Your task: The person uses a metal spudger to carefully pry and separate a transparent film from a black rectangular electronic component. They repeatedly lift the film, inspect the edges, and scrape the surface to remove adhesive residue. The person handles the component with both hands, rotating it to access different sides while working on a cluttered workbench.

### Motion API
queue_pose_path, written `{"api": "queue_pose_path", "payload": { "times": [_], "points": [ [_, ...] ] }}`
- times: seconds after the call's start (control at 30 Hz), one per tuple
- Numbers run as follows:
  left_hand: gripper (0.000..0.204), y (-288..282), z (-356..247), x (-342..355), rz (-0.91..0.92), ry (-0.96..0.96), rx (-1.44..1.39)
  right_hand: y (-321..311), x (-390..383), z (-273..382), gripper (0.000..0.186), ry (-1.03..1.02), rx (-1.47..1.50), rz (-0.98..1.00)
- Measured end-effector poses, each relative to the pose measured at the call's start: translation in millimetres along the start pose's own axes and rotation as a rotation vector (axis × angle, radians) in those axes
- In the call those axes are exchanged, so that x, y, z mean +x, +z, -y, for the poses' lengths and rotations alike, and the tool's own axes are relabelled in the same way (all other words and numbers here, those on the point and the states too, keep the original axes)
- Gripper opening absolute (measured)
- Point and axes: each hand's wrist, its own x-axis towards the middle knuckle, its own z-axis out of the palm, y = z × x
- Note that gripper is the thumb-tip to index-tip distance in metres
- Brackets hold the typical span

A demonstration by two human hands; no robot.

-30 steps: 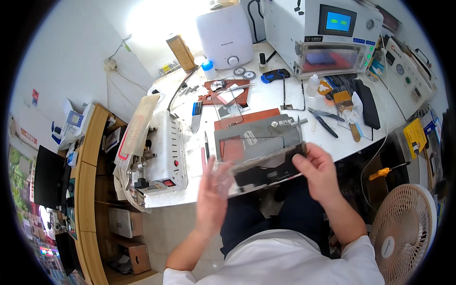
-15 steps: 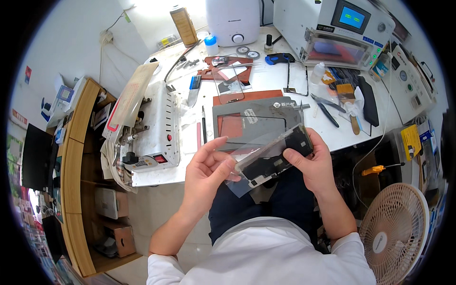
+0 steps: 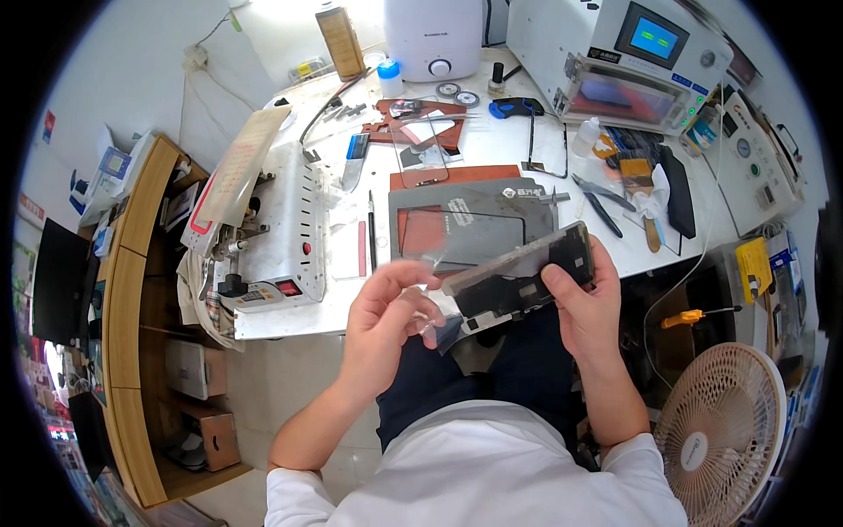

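Observation:
My right hand (image 3: 584,307) grips the far right end of a phone screen assembly (image 3: 505,290), thumb on top. The assembly is tilted above my lap, its black back with a pale metal edge facing up. Just off its lower left end, my left hand (image 3: 382,321) has its fingers curled on a crumpled clear film (image 3: 433,327), partly smeared by motion. Whether the film still touches the assembly, I cannot tell. Beyond the hands lies a grey mat (image 3: 479,200) bearing a thin dark phone-shaped frame outline.
At left stands a white bench machine (image 3: 281,237) with a red switch; a white machine with a screen (image 3: 606,53) is at the back right. Pliers (image 3: 601,211), a black pen-like tool (image 3: 371,233) and a knife (image 3: 355,162) lie on the white table (image 3: 290,328). A fan (image 3: 720,430) stands lower right.
The assembly and my right hand have shifted slightly right. My left hand's fingers have curled in more, and the clear film that stretched along the assembly is now bunched by them.

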Motion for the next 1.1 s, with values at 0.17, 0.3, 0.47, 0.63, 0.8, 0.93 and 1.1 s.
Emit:
{"api": "queue_pose_path", "payload": {
  "times": [0.17,0.3,0.47,0.63,0.8,0.93,1.1],
  "points": [
    [0.022,-10,0,1,0.137,-0.117,-0.183,2,1,0,0.048,0.032,0.053,0.005],
    [0.018,-2,-4,-5,0.108,-0.088,-0.088,3,2,3,0.048,0.039,0.073,-0.029],
    [0.026,6,-14,-8,0.144,-0.078,-0.009,9,0,4,0.048,0.012,0.108,-0.075],
    [0.029,11,-14,-9,0.142,-0.075,0.050,14,1,-2,0.038,0.082,0.215,-0.091],
    [0.036,13,-11,-9,0.106,-0.027,0.131,18,1,-4,0.024,0.145,0.262,-0.084],
    [0.046,13,-11,-8,0.065,-0.007,0.178,22,1,-8,0.023,0.073,0.160,-0.166],
    [0.068,15,-9,-7,0.027,-0.028,0.181,24,4,-8,0.023,0.049,0.148,-0.166]
  ]
}}
